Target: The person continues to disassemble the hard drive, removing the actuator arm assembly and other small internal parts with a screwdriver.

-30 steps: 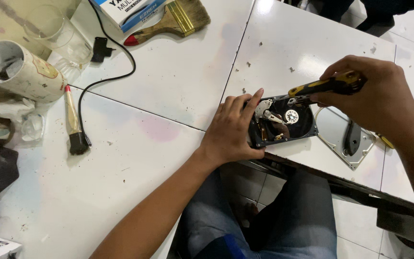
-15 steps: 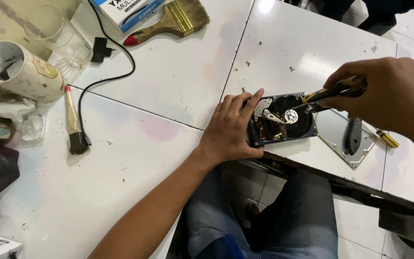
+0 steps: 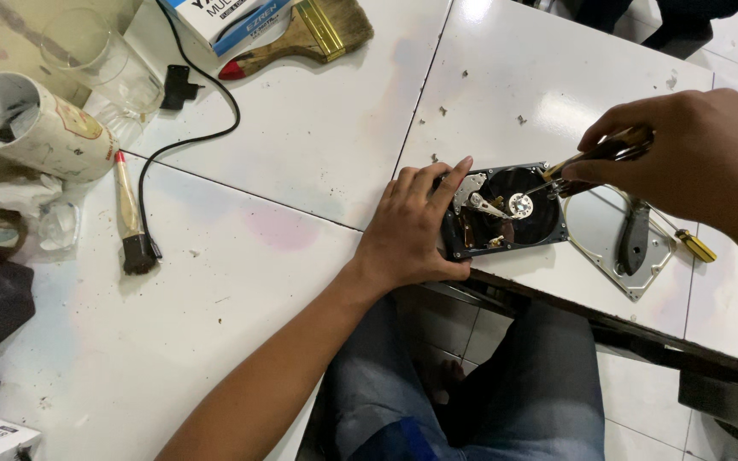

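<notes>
The left hand (image 3: pixel 412 226) pressed the open drive (image 3: pixel 506 213) flat against the surface (image 3: pixel 301 154). The right hand (image 3: pixel 685 154) had its grip closed on a screwdriver (image 3: pixel 595 158), whose tip met the drive just below-left of that grip.

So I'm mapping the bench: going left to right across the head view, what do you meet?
White mug → small black-bristled brush → left hand → opened hard drive → right hand holding a screwdriver.

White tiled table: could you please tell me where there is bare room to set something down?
Bare tile lies between the black cable and the left hand, and beyond the opened black hard drive. The left edge, around the white mug, is crowded.
</notes>
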